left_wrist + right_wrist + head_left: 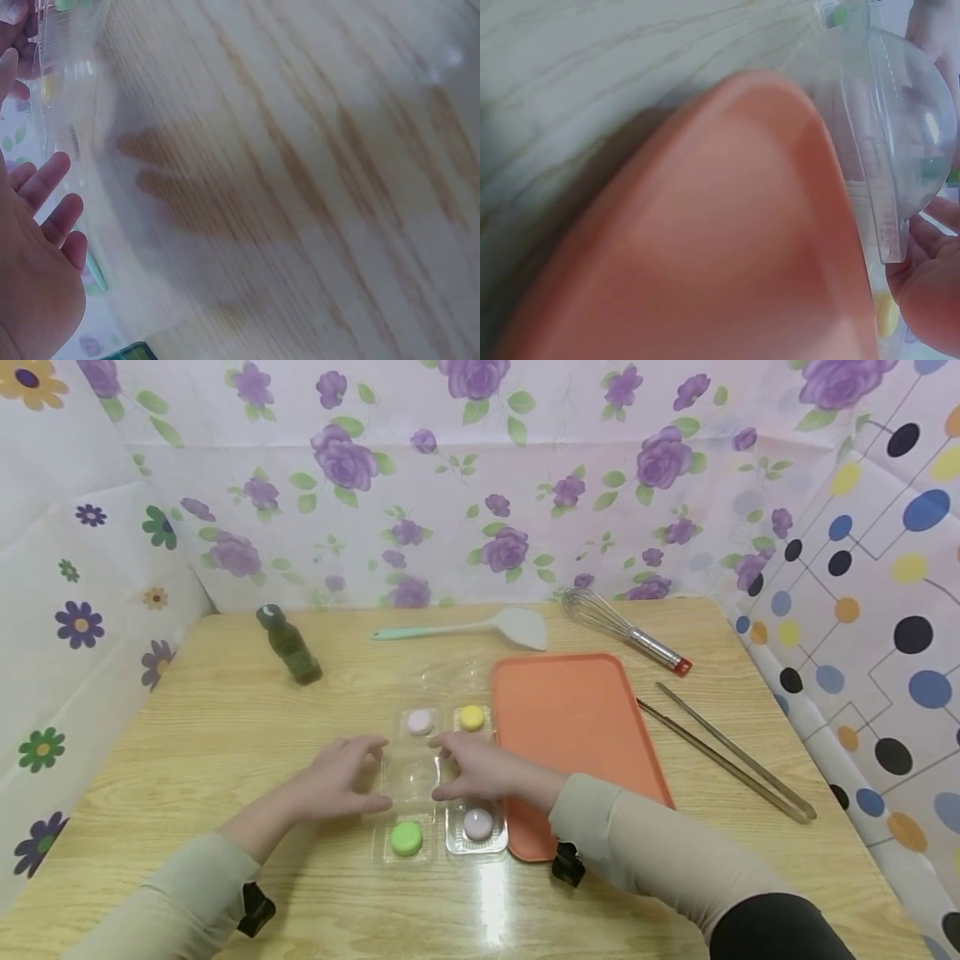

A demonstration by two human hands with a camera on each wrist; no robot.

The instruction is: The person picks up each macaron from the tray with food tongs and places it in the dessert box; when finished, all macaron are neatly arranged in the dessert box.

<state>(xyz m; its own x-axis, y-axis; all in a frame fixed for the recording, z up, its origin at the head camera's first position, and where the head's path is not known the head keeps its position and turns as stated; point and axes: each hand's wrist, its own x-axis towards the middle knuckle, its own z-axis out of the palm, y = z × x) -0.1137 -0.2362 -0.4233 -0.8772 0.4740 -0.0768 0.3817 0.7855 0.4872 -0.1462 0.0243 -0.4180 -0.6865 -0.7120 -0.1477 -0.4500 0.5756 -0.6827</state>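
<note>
From my end there's open room over the yellowish wood-grain tabletop (202,735) at my left hand's (336,783) 9 o'clock, but the raised edge of a round-cornered orange tray (573,718) crowds my right hand (476,767) at 3. The clear domed plastic lid (411,777) sits between: left's 3, right's 9. Left fingers loosely spread; can't tell if right's gripping the rim.
</note>
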